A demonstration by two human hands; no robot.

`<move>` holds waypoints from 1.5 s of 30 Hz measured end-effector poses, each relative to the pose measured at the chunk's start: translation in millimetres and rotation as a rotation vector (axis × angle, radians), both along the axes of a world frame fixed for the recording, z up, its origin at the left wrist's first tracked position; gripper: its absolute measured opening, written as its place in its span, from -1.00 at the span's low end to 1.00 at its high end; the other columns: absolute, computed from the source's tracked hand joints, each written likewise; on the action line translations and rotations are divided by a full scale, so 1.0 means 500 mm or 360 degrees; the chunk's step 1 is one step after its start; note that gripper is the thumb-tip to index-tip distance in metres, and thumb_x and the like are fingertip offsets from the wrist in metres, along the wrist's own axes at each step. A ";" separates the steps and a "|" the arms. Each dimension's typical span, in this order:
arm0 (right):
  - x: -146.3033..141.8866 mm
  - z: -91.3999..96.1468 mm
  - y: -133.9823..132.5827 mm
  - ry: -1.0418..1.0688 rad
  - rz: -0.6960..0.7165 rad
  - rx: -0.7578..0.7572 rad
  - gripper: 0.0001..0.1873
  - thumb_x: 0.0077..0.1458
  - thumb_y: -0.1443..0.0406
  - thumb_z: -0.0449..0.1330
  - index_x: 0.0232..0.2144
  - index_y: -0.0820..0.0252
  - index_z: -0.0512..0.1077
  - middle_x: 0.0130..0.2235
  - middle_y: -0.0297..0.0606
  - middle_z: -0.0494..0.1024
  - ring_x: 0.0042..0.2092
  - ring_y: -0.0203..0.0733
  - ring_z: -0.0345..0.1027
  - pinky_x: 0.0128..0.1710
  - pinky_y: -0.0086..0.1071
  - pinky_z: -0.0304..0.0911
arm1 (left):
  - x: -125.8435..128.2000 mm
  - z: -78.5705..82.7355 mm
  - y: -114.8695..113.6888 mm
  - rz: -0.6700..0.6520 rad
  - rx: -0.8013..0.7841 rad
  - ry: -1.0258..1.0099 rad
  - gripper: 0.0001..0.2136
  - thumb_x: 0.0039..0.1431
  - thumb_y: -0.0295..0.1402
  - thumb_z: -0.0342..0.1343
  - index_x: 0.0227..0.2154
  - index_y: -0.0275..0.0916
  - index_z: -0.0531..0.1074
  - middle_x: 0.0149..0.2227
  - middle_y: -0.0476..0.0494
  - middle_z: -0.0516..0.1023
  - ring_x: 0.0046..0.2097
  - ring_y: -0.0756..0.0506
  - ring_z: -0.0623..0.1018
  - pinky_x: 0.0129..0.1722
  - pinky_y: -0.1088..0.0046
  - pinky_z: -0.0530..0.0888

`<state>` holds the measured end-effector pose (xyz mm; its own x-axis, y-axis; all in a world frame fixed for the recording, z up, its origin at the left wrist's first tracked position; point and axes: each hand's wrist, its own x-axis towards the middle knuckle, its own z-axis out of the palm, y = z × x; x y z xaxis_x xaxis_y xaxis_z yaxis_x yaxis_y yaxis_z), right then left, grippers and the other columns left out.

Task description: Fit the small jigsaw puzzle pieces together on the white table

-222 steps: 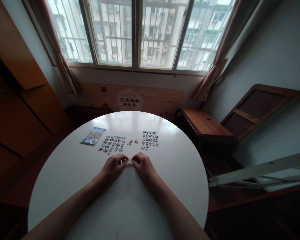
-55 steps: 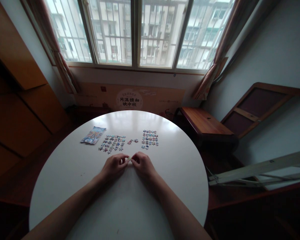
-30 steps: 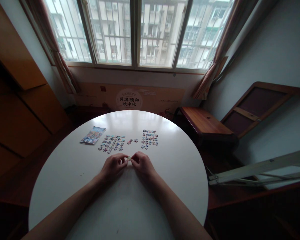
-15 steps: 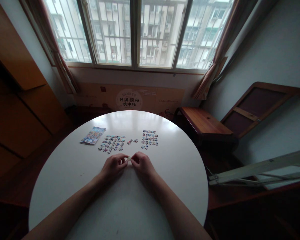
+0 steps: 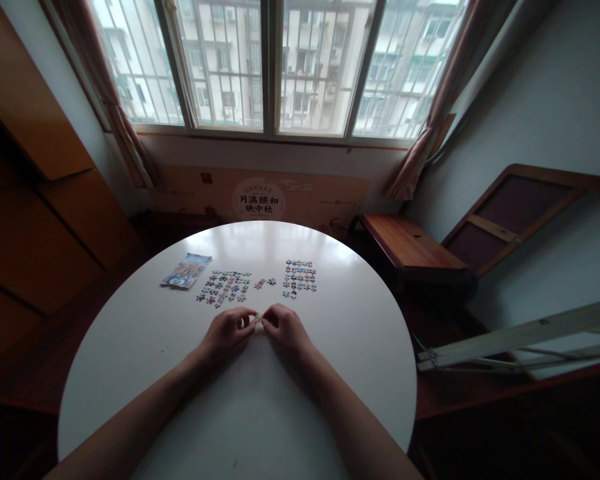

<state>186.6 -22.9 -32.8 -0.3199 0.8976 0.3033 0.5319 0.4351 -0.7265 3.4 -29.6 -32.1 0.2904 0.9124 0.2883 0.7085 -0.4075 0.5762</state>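
My left hand point(image 5: 227, 331) and my right hand point(image 5: 286, 329) meet at the middle of the round white table point(image 5: 350, 347), fingers curled. Between their fingertips they pinch small pale puzzle pieces point(image 5: 258, 318) just above the tabletop. Beyond the hands lie a spread of loose coloured puzzle pieces point(image 5: 224, 288), two stray pieces point(image 5: 265, 283), and a tidier block of pieces point(image 5: 299, 278) to the right. A colourful printed packet point(image 5: 187, 271) lies at the far left of the row.
A barred window point(image 5: 275, 67) with curtains is behind the table, above a cardboard panel point(image 5: 258, 197) with printed characters. A wooden side table point(image 5: 411, 247) and a leaning wooden frame point(image 5: 515, 217) stand at right. Orange cabinets point(image 5: 40, 200) line the left wall.
The hands have stayed together at the same spot, holding the small pieces; only the fingers shift slightly. The pieces on the table have not moved.
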 end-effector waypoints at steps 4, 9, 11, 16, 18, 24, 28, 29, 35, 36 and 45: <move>0.000 -0.001 0.001 -0.0011 0.0006 -0.0007 -0.95 0.03 0.41 0.19 -0.46 0.22 0.44 -0.44 -0.35 0.41 -0.41 -0.35 0.24 -0.37 -0.49 0.14 | 0.000 0.000 0.001 -0.0001 0.0009 0.0009 -0.79 0.11 -0.28 0.09 -0.26 -0.21 0.54 -0.51 -0.01 0.51 -0.48 0.02 0.45 -0.44 0.55 0.33; 0.001 0.003 0.000 -0.0020 0.0009 -0.0012 -0.94 0.03 0.40 0.19 -0.46 0.22 0.43 -0.43 -0.34 0.41 -0.41 -0.34 0.24 -0.37 -0.48 0.14 | 0.001 0.001 -0.001 0.0001 0.0010 0.0004 -0.79 0.11 -0.28 0.09 -0.25 -0.22 0.54 -0.50 -0.02 0.52 -0.48 0.02 0.44 -0.44 0.55 0.33; 0.001 0.004 -0.001 -0.0017 0.0008 -0.0005 -0.94 0.03 0.40 0.18 -0.46 0.22 0.43 -0.43 -0.34 0.41 -0.40 -0.34 0.24 -0.36 -0.48 0.14 | 0.001 0.000 -0.002 -0.0001 0.0010 0.0000 -0.79 0.11 -0.29 0.08 -0.25 -0.22 0.54 -0.49 -0.02 0.52 -0.47 0.02 0.45 -0.44 0.55 0.33; 0.000 0.005 -0.003 -0.0009 -0.0011 -0.0011 -0.94 0.03 0.40 0.19 -0.47 0.21 0.43 -0.44 -0.35 0.41 -0.40 -0.34 0.24 -0.36 -0.48 0.14 | 0.000 -0.003 0.001 0.0008 0.0002 -0.0002 -0.80 0.11 -0.30 0.09 -0.26 -0.20 0.55 -0.50 -0.01 0.52 -0.47 0.02 0.45 -0.43 0.55 0.33; 0.000 0.005 -0.003 -0.0010 -0.0013 -0.0012 -0.94 0.03 0.40 0.19 -0.47 0.21 0.43 -0.44 -0.35 0.41 -0.39 -0.34 0.25 -0.36 -0.48 0.14 | 0.001 -0.003 0.001 -0.0001 0.0005 -0.0005 -0.80 0.11 -0.30 0.09 -0.25 -0.20 0.55 -0.50 -0.01 0.52 -0.47 0.02 0.45 -0.43 0.54 0.33; 0.001 0.004 -0.001 -0.0019 0.0005 -0.0004 -0.94 0.03 0.40 0.19 -0.47 0.21 0.43 -0.44 -0.35 0.41 -0.40 -0.33 0.25 -0.36 -0.47 0.14 | 0.002 0.002 -0.002 0.0008 0.0007 0.0009 -0.80 0.10 -0.32 0.09 -0.25 -0.20 0.55 -0.50 -0.01 0.52 -0.48 0.02 0.44 -0.44 0.55 0.33; 0.001 0.003 -0.002 -0.0003 0.0006 0.0012 -0.94 0.03 0.40 0.18 -0.47 0.21 0.42 -0.44 -0.35 0.41 -0.40 -0.34 0.25 -0.36 -0.48 0.13 | 0.003 0.002 -0.002 0.0005 0.0009 0.0013 -0.80 0.11 -0.31 0.09 -0.25 -0.20 0.55 -0.49 -0.01 0.52 -0.47 0.03 0.45 -0.43 0.56 0.33; 0.001 0.003 -0.002 0.0000 0.0005 0.0014 -0.94 0.03 0.40 0.18 -0.47 0.21 0.42 -0.44 -0.35 0.41 -0.40 -0.34 0.25 -0.36 -0.48 0.13 | 0.003 0.002 -0.002 0.0004 0.0008 0.0013 -0.80 0.11 -0.31 0.09 -0.25 -0.20 0.55 -0.49 -0.01 0.52 -0.47 0.03 0.45 -0.43 0.56 0.33; 0.001 0.002 -0.001 -0.0010 -0.0001 0.0011 -0.94 0.03 0.40 0.18 -0.48 0.21 0.42 -0.45 -0.36 0.39 -0.42 -0.34 0.23 -0.38 -0.49 0.12 | 0.004 0.006 -0.003 0.0007 0.0002 0.0011 -0.80 0.10 -0.30 0.10 -0.26 -0.20 0.55 -0.50 -0.01 0.52 -0.47 0.02 0.46 -0.44 0.56 0.33; 0.001 0.002 -0.001 -0.0008 0.0001 0.0010 -0.94 0.03 0.40 0.18 -0.47 0.21 0.42 -0.45 -0.36 0.39 -0.42 -0.34 0.23 -0.38 -0.49 0.12 | 0.004 0.006 -0.004 0.0011 0.0001 0.0017 -0.80 0.11 -0.30 0.09 -0.26 -0.21 0.55 -0.50 -0.01 0.52 -0.47 0.02 0.46 -0.44 0.56 0.33; 0.001 -0.002 0.000 0.0004 0.0000 -0.0003 -0.95 0.04 0.39 0.18 -0.46 0.21 0.42 -0.44 -0.35 0.40 -0.40 -0.34 0.24 -0.36 -0.49 0.13 | 0.002 0.002 -0.002 0.0009 0.0002 0.0035 -0.78 0.12 -0.29 0.08 -0.24 -0.21 0.54 -0.49 -0.02 0.53 -0.47 0.02 0.46 -0.42 0.55 0.33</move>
<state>187.0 -23.0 -34.0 -0.3191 0.8981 0.3025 0.5298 0.4337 -0.7288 4.6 -30.7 -30.9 0.2914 0.9138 0.2829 0.7231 -0.4041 0.5603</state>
